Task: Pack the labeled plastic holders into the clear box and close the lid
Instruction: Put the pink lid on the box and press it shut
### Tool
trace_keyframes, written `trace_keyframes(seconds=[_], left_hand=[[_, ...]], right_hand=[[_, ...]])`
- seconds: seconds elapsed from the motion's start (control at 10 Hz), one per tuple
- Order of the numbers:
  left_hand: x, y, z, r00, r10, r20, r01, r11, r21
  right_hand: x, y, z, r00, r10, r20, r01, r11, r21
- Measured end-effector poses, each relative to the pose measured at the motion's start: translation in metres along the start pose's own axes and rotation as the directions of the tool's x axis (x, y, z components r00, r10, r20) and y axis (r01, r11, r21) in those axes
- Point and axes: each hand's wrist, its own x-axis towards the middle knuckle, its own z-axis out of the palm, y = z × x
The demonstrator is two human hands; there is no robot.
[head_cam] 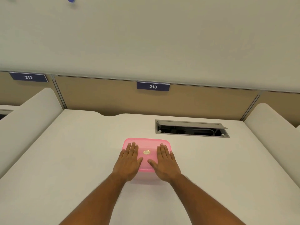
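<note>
Head view: a box (146,177) with a pink lid (146,144) sits on the white worktop (65,159), near its middle and just in front of the person. The lid lies flat over the box, its rim reaching all round. A small oval sticker (146,152) marks the centre of the lid. The box wall below the lid looks pale pink and see-through, but what is inside cannot be made out.

Both hands lie palm-down on the lid. The left hand (129,161) covers the left part, its fingers (132,147) stretched out flat and close together, thumb pointing toward the sticker. The right hand (165,162) covers the right part in the same way, fingers (163,149) straight and flat, thumb turned inward. Neither hand grips anything; both rest open on the lid, with the sticker showing between them. The heels of the hands hang over the near edge of the lid.

Behind the box, to the right, a cable hatch (192,129) in the worktop stands open. A tan partition (105,96) at the back carries two number plates, 212 (28,77) and 213 (153,86).
</note>
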Motion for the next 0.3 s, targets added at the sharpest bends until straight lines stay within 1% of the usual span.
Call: trace_keyframes(seconds=[0.1, 0.2, 0.3], left_hand=[[0.001, 0.003, -0.011, 1.000, -0.011, 0.003, 0.011, 1.000, 0.024], [0.014, 0.005, -0.041, 0.993, 0.005, -0.121, 0.000, 0.999, 0.045], [0.027, 0.009, -0.080, 0.970, 0.048, -0.237, -0.025, 0.995, 0.098]], right_hand=[[0.000, -0.002, -0.009, 1.000, 0.007, 0.007, -0.007, 1.000, -0.006], [0.005, -0.005, -0.038, 0.990, -0.007, -0.142, 0.010, 1.000, 0.022], [0.013, -0.010, -0.076, 0.966, -0.040, -0.256, 0.039, 0.999, -0.010]])
